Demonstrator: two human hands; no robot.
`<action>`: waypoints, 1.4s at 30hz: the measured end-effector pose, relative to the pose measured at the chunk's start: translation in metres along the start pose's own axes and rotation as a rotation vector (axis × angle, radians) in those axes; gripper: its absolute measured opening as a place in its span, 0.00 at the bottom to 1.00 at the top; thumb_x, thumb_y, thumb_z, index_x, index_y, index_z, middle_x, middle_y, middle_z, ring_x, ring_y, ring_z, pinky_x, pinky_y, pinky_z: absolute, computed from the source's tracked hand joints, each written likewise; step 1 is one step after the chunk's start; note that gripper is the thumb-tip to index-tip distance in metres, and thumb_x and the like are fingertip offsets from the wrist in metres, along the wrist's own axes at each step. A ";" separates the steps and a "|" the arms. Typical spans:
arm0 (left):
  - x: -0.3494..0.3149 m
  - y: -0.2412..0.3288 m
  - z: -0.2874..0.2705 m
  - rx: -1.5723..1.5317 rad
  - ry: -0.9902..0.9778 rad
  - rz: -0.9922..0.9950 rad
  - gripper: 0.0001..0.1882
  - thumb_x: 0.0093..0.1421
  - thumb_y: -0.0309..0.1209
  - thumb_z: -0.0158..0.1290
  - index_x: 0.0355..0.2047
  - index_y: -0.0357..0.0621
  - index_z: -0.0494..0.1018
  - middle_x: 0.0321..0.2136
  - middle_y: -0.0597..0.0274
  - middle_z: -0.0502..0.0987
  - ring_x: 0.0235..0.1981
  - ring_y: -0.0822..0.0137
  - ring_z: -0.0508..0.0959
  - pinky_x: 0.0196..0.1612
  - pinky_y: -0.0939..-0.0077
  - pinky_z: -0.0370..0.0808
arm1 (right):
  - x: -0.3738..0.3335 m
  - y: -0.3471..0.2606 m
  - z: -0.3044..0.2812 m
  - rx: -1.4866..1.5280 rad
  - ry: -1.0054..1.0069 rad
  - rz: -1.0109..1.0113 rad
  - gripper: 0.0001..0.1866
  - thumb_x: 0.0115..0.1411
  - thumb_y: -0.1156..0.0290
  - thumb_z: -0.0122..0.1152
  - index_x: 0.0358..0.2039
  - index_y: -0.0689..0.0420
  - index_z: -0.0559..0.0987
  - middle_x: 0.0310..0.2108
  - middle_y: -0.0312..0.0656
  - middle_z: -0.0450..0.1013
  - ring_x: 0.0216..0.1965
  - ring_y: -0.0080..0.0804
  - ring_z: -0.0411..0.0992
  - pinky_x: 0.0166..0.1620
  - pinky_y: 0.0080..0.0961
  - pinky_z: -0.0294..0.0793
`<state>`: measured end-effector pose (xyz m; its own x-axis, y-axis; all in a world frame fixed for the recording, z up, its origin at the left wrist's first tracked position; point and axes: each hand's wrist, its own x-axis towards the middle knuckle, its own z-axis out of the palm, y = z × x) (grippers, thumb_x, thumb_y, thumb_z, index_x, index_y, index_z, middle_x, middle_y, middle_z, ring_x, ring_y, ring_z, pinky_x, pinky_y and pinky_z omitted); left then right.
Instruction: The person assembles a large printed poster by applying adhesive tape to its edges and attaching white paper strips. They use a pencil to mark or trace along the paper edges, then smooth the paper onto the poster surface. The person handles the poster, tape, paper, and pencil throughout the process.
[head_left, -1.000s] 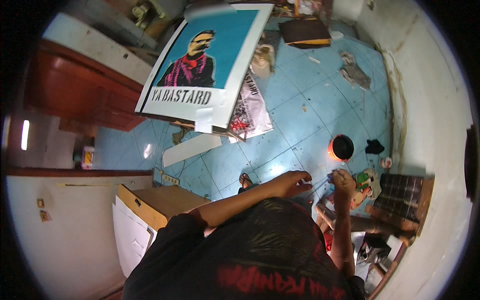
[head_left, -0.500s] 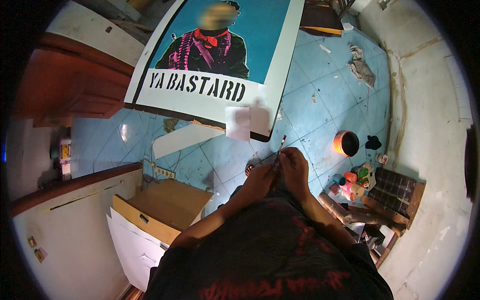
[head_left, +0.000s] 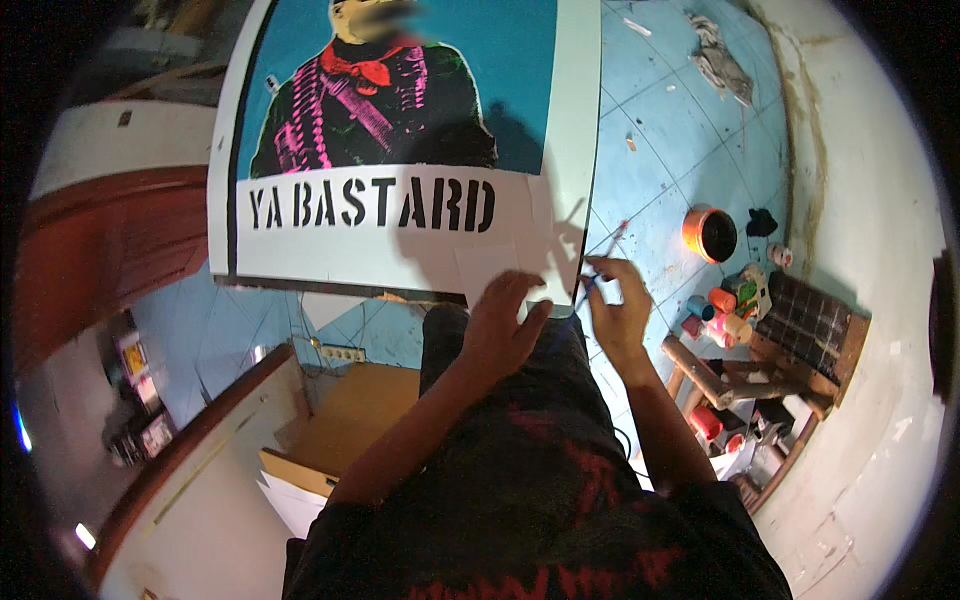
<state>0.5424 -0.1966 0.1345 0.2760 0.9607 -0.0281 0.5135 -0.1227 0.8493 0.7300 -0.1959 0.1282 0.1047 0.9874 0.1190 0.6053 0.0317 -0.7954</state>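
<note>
A large poster print (head_left: 395, 255) on a board lies before me, showing a figure with a red neckerchief and pink bandoliers on teal, above black stencil lettering. At its lower edge, my left hand (head_left: 500, 325) is open, fingers apart and slightly bent, over a small white paper piece (head_left: 487, 262). Whether its fingertips touch the paper, I cannot tell. Just off the board's lower right corner, my right hand (head_left: 622, 305) pinches a thin pen-like stick (head_left: 619, 232) with a reddish upper end; blur hides its exact kind.
On the blue tiled floor at right stand an orange bucket (head_left: 698, 236), a black rag (head_left: 761, 222) and several paint containers (head_left: 722, 300). A wooden stool-like frame (head_left: 745, 385) sits nearer. A grey cloth (head_left: 718, 62) lies farther off. At lower left is a wooden cabinet (head_left: 365, 405).
My hands, together before, have parted: the left now reaches over the board's edge and the right holds the stick. The poster appears closer and lower in view.
</note>
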 end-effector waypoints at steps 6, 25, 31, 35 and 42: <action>0.080 -0.067 0.030 0.342 -0.133 0.266 0.28 0.58 0.37 0.58 0.57 0.42 0.68 0.58 0.46 0.63 0.61 0.45 0.62 0.63 0.47 0.58 | 0.007 0.033 0.033 0.120 0.376 0.222 0.11 0.61 0.79 0.59 0.45 0.60 0.77 0.43 0.44 0.78 0.38 0.28 0.75 0.42 0.25 0.74; 0.101 -0.120 0.023 0.369 -0.393 0.370 0.33 0.59 0.43 0.57 0.61 0.43 0.64 0.65 0.41 0.55 0.69 0.44 0.51 0.67 0.38 0.49 | 0.073 0.062 0.121 -0.002 0.539 0.236 0.21 0.50 0.74 0.74 0.44 0.59 0.77 0.44 0.43 0.78 0.47 0.37 0.75 0.52 0.31 0.72; 0.102 -0.121 0.023 0.400 -0.408 0.350 0.32 0.60 0.45 0.56 0.61 0.43 0.66 0.66 0.43 0.56 0.70 0.48 0.51 0.68 0.42 0.49 | 0.079 0.071 0.131 -0.112 0.460 0.239 0.28 0.49 0.75 0.76 0.49 0.61 0.72 0.48 0.49 0.76 0.51 0.37 0.75 0.56 0.32 0.72; 0.102 -0.121 0.024 0.429 -0.412 0.347 0.33 0.60 0.47 0.55 0.62 0.45 0.65 0.66 0.44 0.55 0.70 0.49 0.51 0.68 0.42 0.48 | 0.083 0.061 0.127 -0.262 0.420 0.254 0.30 0.47 0.71 0.78 0.50 0.59 0.74 0.48 0.45 0.75 0.51 0.39 0.73 0.55 0.32 0.71; 0.100 -0.122 0.024 0.454 -0.424 0.334 0.35 0.59 0.49 0.56 0.63 0.46 0.64 0.66 0.45 0.55 0.70 0.50 0.51 0.68 0.43 0.48 | 0.087 0.061 0.132 -0.224 0.483 0.259 0.29 0.42 0.68 0.78 0.47 0.53 0.78 0.43 0.42 0.75 0.48 0.43 0.70 0.53 0.36 0.68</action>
<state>0.5270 -0.0911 0.0157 0.7237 0.6849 -0.0853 0.6085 -0.5749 0.5470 0.6715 -0.0877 0.0115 0.5865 0.7746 0.2365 0.6588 -0.2864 -0.6957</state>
